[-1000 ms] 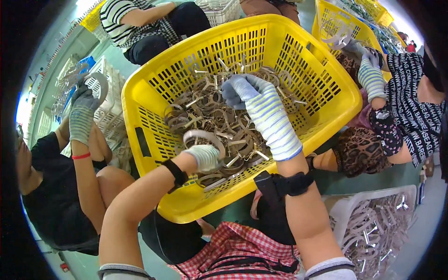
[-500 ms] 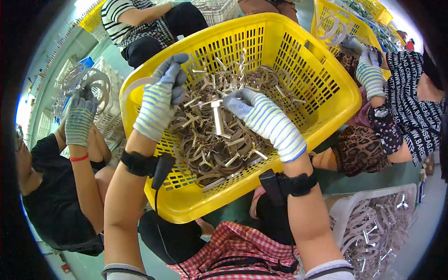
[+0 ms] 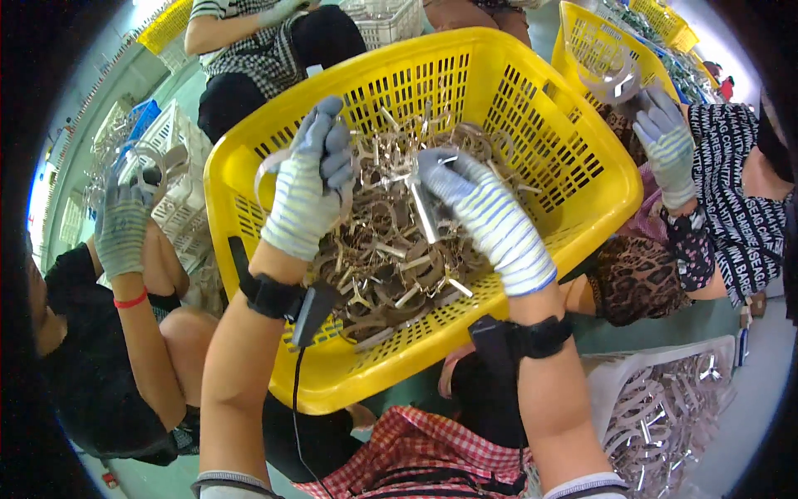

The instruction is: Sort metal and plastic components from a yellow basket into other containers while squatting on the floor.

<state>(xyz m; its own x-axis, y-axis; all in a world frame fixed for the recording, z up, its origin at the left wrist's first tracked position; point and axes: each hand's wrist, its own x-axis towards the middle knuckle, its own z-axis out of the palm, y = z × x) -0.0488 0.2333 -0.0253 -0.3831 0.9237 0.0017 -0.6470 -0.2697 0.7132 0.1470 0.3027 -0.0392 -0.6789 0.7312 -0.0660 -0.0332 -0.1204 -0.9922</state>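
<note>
Over a yellow slotted plastic basket (image 3: pixel 324 397), my two hands wear striped gloves with grey fingertips. My left hand (image 3: pixel 307 191) is closed around a thin, curved grey metal band (image 3: pixel 264 181), whose loop sticks out on both sides of the glove. My right hand (image 3: pixel 492 218) pinches a shiny metal T-shaped bolt (image 3: pixel 425 212) by its top end; the shank hangs down, slightly tilted. Below both hands lies a tangled heap of curved metal bands and T-shaped pieces (image 3: pixel 386 287), partly hidden by the gloves.
A white bin (image 3: pixel 603 366) full of similar metal parts stands at the lower right. Another yellow basket (image 3: pixel 573 46) is at the upper right. Co-workers with gloved hands sit close at the left, right and far side, the side ones holding metal bands.
My left hand has moved right, toward my right hand, with the band. My right hand and the bolt have shifted slightly right, and the bolt is more tilted. Co-workers' hands have moved too.
</note>
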